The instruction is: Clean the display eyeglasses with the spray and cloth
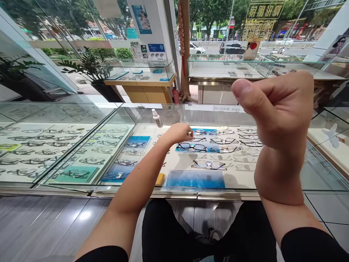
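My left hand (180, 131) is over the glass counter, its fingers curled in and mostly turned away; what they hold, if anything, I cannot make out. Just beyond it are black-framed eyeglasses (191, 146) on a blue card. Close to the camera, my right hand (283, 102) is raised in a fist, thumb pointing left, with nothing showing in it. It covers part of the eyeglass rows at the right. A single pair of eyeglasses (209, 165) sits nearer to me. Left of my left hand stands a white spray bottle (156, 118).
The glass display counter (234, 194) spans in front of my knees, with rows of eyeglasses. A blue gradient card (195, 179) and a yellow block (160, 179) are near its front edge. Farther off are another display case (141, 82), a potted plant (94, 69) and windows.
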{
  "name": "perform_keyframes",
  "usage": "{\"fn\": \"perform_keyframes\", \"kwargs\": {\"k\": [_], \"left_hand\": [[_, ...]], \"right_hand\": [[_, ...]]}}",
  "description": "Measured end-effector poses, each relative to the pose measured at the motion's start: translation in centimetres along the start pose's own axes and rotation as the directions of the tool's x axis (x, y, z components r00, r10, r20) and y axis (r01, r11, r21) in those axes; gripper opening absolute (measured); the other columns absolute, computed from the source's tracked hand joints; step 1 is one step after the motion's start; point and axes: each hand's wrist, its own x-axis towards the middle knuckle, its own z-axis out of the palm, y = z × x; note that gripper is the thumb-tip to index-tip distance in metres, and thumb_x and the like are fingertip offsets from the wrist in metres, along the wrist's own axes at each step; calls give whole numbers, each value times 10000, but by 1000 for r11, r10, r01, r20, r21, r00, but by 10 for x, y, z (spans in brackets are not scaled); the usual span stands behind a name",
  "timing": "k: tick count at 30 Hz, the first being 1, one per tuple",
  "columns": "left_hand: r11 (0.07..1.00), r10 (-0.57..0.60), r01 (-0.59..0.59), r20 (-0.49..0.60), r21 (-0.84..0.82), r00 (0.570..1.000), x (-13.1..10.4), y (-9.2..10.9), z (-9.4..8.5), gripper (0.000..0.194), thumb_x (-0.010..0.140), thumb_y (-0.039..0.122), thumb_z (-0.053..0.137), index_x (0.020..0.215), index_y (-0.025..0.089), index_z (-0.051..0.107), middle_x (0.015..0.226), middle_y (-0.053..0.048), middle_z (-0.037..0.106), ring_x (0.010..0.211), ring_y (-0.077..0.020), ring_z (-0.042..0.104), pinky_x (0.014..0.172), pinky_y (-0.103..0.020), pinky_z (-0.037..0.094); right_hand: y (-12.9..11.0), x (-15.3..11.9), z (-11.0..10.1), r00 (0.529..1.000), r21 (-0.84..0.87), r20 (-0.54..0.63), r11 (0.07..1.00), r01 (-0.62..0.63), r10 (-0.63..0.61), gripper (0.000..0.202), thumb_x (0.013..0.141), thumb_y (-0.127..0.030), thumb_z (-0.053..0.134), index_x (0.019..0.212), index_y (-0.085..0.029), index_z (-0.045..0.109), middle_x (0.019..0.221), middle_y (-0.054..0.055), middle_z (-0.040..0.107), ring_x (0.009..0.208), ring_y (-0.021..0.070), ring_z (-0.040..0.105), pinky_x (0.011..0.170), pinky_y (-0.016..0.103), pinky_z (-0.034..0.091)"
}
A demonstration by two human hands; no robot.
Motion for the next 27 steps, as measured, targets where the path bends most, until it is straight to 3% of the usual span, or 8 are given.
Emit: {"fn": "perform_keyframes", "kwargs": {"k": [4, 7, 10, 13, 16, 18, 21, 27], "left_hand": [[997, 53, -56, -59, -49, 997, -7, -4, -9, 200, 836, 335, 713, 892, 248, 884, 829, -64, 805, 751, -221, 656, 649, -319, 363], [978, 62, -83, -117, -190, 991, -12, -7, -14, 200, 810, 343, 711, 876, 227, 860, 773, -38, 773, 670, -185, 626, 653, -306, 400], [906, 44, -139, -238, -399, 970, -14, -5, -15, 210, 811, 385, 717, 851, 205, 818, 786, -28, 757, 637, -164, 616, 657, -295, 456], [800, 11, -263, -425, -539, 905, -13, 2, -14, 253, 817, 452, 751, 813, 200, 775, 908, -56, 767, 787, -193, 669, 728, -305, 514], [655, -18, -396, -537, -644, 843, -8, 12, -10, 308, 804, 501, 793, 789, 196, 757, 948, -74, 758, 903, -210, 688, 854, -334, 544], [529, -58, -440, -548, -726, 835, -5, 20, -7, 330, 776, 515, 822, 773, 194, 743, 974, -84, 771, 959, -218, 699, 925, -350, 546], [380, -153, -414, -497, -827, 854, -2, 30, 0, 386, 717, 549, 872, 769, 191, 738, 1034, -98, 790, 985, -226, 700, 918, -352, 548], [335, -215, -313, -395, -889, 893, -2, 38, 13, 555, 657, 685, 936, 846, 186, 784, 954, -82, 773, 843, -199, 640, 744, -320, 508]], "right_hand": [[-3, -2, 0, 998, 87, -47, 996, 35, -31, 625, 1040, -264, 693, 592, -247, 258, 624, -57, 161, 608, 121, 77, 529, 365, 119], [3, -5, 5, 999, 152, -37, 988, 36, -31, 655, 1037, -347, 694, 574, -229, 246, 592, -64, 162, 569, 105, 90, 519, 350, 111], [22, -15, 13, 989, 120, 67, 983, -138, 131, 715, 1042, -530, 676, 564, -241, 230, 574, -62, 163, 570, 106, 131, 537, 344, 129], [57, -33, 27, 926, -3, 179, 941, -338, 334, 726, 990, -607, 711, 561, -246, 250, 564, -58, 202, 585, 113, 182, 569, 340, 159], [98, -54, 44, 859, -118, 197, 882, -457, 472, 641, 922, -612, 745, 564, -244, 361, 555, -49, 317, 598, 125, 270, 599, 330, 212], [122, -66, 56, 824, -87, 223, 852, -516, 521, 527, 872, -652, 774, 637, -244, 537, 574, -53, 370, 610, 138, 316, 615, 323, 239], [141, -79, 69, 784, 83, 262, 796, -600, 563, 479, 854, -698, 782, 776, -245, 648, 591, -80, 308, 613, 142, 281, 636, 318, 240], [138, -89, 75, 772, 209, 243, 745, -633, 588, 454, 854, -689, 809, 857, -245, 712, 604, -85, 274, 619, 149, 240, 641, 329, 216]]}}
